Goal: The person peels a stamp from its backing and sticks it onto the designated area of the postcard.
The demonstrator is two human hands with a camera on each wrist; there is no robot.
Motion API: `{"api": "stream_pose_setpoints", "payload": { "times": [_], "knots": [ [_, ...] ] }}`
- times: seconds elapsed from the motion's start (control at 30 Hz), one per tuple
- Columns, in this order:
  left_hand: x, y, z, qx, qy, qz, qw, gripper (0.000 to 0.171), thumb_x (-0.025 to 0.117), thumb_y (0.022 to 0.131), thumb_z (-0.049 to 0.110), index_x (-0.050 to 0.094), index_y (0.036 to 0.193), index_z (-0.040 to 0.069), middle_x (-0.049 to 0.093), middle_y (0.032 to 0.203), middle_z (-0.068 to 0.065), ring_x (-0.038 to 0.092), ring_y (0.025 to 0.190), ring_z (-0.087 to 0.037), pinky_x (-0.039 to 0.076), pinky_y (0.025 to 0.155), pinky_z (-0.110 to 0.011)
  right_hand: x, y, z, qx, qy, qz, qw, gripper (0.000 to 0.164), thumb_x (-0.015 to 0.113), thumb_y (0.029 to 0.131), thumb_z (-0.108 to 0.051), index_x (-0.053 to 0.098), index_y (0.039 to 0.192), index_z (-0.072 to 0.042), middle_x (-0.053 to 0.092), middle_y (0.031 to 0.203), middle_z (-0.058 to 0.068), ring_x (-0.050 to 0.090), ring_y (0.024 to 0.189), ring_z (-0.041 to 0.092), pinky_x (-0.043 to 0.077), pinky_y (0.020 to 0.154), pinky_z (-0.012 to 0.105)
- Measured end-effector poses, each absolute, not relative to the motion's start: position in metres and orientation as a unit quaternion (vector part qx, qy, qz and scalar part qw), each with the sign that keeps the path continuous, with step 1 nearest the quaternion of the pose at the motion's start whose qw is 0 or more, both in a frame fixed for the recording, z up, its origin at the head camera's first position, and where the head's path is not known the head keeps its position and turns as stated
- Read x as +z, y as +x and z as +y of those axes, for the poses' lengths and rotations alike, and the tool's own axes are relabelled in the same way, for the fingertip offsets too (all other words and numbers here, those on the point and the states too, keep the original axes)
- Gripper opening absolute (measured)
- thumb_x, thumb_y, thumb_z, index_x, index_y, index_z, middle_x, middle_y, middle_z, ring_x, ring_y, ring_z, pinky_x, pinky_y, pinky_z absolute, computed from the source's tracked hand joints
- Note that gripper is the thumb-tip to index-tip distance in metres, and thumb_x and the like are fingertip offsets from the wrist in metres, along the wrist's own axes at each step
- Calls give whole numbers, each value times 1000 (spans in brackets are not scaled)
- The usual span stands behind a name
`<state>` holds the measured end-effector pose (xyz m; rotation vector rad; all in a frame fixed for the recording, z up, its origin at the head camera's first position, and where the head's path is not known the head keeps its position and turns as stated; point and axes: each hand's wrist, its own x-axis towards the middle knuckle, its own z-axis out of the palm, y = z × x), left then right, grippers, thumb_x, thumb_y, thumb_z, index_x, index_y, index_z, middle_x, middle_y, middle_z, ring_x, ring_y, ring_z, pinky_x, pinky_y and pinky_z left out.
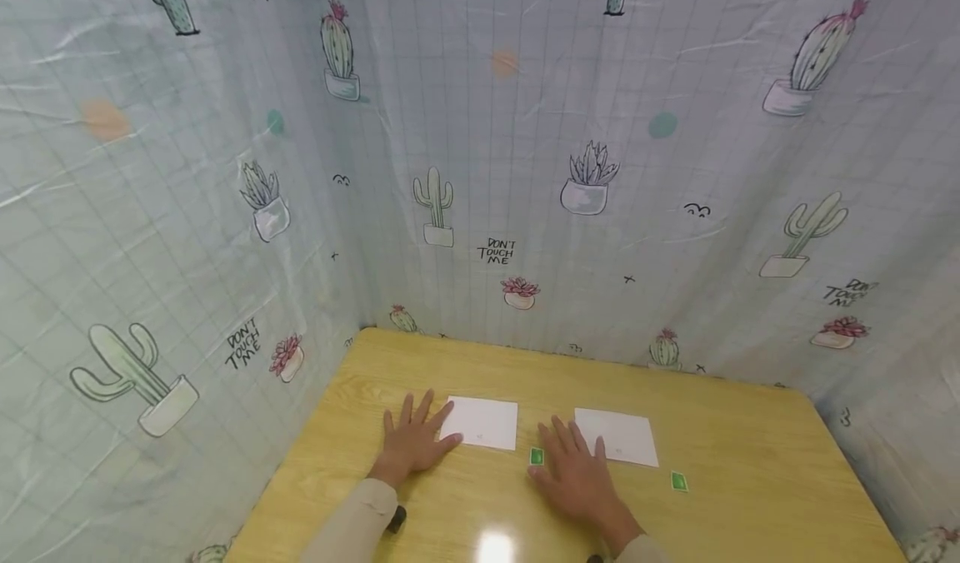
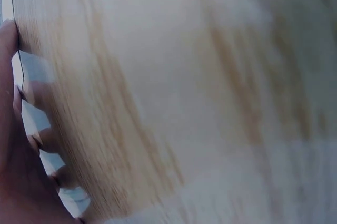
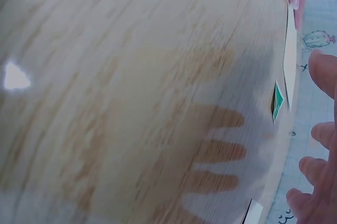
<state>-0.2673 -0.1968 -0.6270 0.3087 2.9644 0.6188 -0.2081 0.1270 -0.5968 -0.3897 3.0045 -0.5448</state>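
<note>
Two white paper rectangles lie flat on the table in the head view, a left one [image 1: 483, 423] and a right one [image 1: 626, 440], each with a small faint mark. My left hand [image 1: 416, 440] has its fingers spread, thumb and forefinger at the left paper's near-left edge. My right hand [image 1: 576, 471], fingers extended, is over the near-left part of the right paper; in the right wrist view its fingers [image 3: 315, 168] look raised off the tabletop. Just left of it lies a small green, white-bordered stamp-like piece [image 1: 537, 456]. A second green piece [image 1: 679, 481] lies farther right.
The yellow wood-grain table [image 1: 750, 430] is glossy and reflects a bright light near its front. Cactus-printed sheeting [image 1: 510, 171] hangs behind it and along its sides. A small dark object [image 1: 396, 520] sits by my left cuff.
</note>
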Motion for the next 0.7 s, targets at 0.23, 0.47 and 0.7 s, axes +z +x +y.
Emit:
{"api": "stream_pose_setpoints", "payload": {
  "times": [0.23, 0.47, 0.7],
  "knots": [
    [-634, -273, -199, 190, 95, 976, 56, 78, 46, 96, 78, 36, 162, 38, 15, 177, -6, 4, 162, -48, 0, 119, -83, -597, -211, 129, -201, -144, 968, 30, 73, 59, 101, -55, 41, 161, -18, 35, 170, 12, 31, 158, 42, 16, 123, 76],
    [-614, -264, -194, 207, 101, 970, 73, 76, 50, 99, 70, 36, 163, 32, 17, 176, -14, 6, 160, -53, -2, 118, -84, -601, -215, 130, -221, -169, 961, 11, 68, 66, 100, -45, 48, 156, -11, 44, 165, 14, 41, 153, 40, 32, 123, 65],
    [-600, -261, -188, 163, 92, 979, 80, 72, 49, 102, 66, 37, 163, 30, 19, 176, -12, 10, 161, -51, 7, 119, -83, -602, -219, 133, -266, -183, 946, 17, 55, 69, 100, -38, 59, 146, -10, 51, 160, 13, 49, 148, 38, 42, 118, 59]
  ]
}}
